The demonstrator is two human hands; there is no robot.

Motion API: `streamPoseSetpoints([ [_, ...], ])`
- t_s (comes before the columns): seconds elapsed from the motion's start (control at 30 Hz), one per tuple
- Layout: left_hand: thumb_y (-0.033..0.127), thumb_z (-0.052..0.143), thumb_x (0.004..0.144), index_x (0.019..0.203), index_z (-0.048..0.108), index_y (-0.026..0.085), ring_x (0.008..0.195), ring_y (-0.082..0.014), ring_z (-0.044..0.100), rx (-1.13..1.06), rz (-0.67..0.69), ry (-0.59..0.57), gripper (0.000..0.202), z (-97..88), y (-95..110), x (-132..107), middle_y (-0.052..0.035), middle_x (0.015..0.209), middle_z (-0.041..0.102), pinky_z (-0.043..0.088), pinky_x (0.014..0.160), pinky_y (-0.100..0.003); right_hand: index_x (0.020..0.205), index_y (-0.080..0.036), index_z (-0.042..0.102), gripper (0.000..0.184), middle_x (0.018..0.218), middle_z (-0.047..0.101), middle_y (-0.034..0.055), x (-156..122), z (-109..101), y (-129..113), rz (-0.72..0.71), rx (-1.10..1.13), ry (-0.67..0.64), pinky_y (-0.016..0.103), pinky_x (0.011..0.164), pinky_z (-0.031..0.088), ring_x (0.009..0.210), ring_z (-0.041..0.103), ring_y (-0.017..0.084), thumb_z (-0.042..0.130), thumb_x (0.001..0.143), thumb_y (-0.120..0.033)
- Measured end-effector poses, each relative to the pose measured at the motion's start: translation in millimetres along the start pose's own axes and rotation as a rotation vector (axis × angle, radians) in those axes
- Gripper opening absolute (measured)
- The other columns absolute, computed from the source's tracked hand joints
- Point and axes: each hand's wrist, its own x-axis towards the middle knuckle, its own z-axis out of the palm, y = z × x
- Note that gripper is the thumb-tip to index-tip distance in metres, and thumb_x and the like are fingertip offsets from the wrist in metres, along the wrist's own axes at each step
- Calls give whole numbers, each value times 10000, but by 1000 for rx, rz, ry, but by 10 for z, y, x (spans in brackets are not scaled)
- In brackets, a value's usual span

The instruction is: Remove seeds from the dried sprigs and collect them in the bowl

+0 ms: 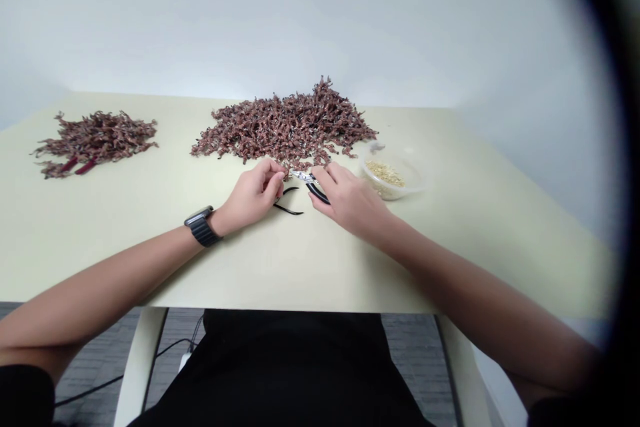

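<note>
My right hand is wrapped round a pair of small pliers with black handles and a metal head pointing left. Facing it, my left hand pinches a small brown piece, most of it hidden by the fingers; the plier tips are close to it, and I cannot tell whether they touch. Just behind both hands rises a large heap of small reddish-brown twisted pieces. Beneath my left hand lies another tool with thin black curved handles, its head hidden.
A clear plastic bowl with small yellowish bits stands right of my right hand. At the far left is a smaller pile of brown pieces, with dark red handles at its front. The pale table meets a white wall behind.
</note>
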Motion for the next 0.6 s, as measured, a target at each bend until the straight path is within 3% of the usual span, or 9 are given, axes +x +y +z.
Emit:
streamPoseSetpoints([
  [0.17,431,445,1075,1123,542,203,602,-129,558,-97,-29,-28,253,20,-47,-1,-29,780,676,441,589,-270,1301,-182,573,347,1100,635,120,-4,35,-8,115,300,-21,347,761,450,944,611,260,529,1010,-366],
  [0.3,417,469,1070,1155,524,203,614,-122,543,-148,-11,-21,237,35,-60,2,-25,802,661,441,595,-267,1130,-218,614,284,877,629,18,28,75,-34,262,732,-111,313,702,422,771,560,193,480,1029,-447],
  [0.37,416,470,1070,1155,522,202,612,-119,532,-166,-9,-15,236,38,-52,1,-23,806,655,440,596,-266,1067,-221,623,306,860,621,4,43,84,-49,305,864,-141,304,693,415,759,544,179,449,1036,-471],
  [0.5,438,470,1069,1140,531,201,614,-121,544,-185,-29,7,256,39,-34,-3,-24,799,651,434,586,-264,1147,-224,615,294,895,632,22,31,95,-61,296,743,-82,325,730,431,793,564,200,526,1002,-464],
  [0.6,447,471,1067,1132,536,200,613,-125,550,-169,-36,17,264,37,-35,-1,-24,785,649,431,580,-263,1283,-205,577,371,1097,650,103,6,112,-46,212,506,16,377,832,470,959,614,264,588,969,-402],
])
